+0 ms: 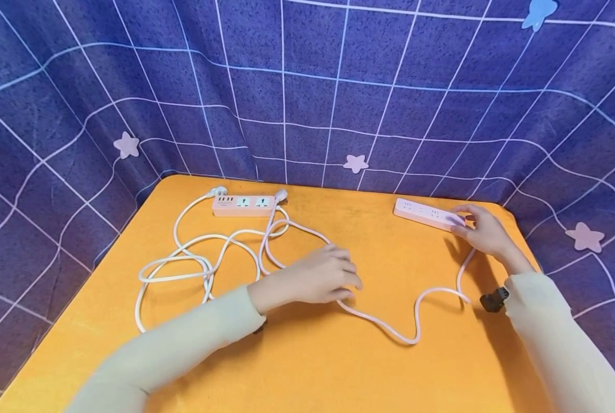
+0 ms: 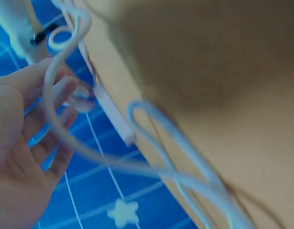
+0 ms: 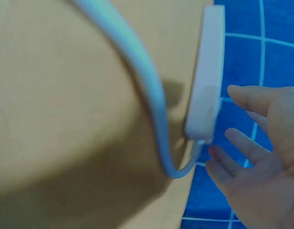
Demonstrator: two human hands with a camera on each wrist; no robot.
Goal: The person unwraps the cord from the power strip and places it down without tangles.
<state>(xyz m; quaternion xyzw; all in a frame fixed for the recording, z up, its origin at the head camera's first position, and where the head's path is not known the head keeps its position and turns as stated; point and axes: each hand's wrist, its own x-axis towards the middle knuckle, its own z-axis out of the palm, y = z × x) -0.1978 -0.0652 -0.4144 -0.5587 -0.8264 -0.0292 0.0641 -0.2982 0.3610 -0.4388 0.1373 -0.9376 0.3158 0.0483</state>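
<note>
Toward the back right of the table lies a slim pale-pink power strip (image 1: 422, 213), its sockets facing up. My right hand (image 1: 480, 229) is over its right end, thumb and fingers spread apart. In the right wrist view, that hand (image 3: 261, 148) is loosely open beside the strip (image 3: 205, 76). A pinkish cord (image 1: 374, 322) winds from this strip leftward across the table. Near the middle, my left hand (image 1: 320, 276) hovers over the cord with relaxed fingers. In the left wrist view, the cord (image 2: 104, 160) passes in front of the left hand's (image 2: 27, 133) loosely bent fingers.
Another pink power strip (image 1: 242, 206) with USB ports sits at the back left. Its white cord (image 1: 183, 244) lies in loops around there, with a plug (image 1: 218, 191) beside the strip. The pinkish cord's plug (image 1: 280, 196) lies at that strip's right end. A blue grid curtain (image 1: 307, 97) hangs behind the orange-covered table (image 1: 338, 373).
</note>
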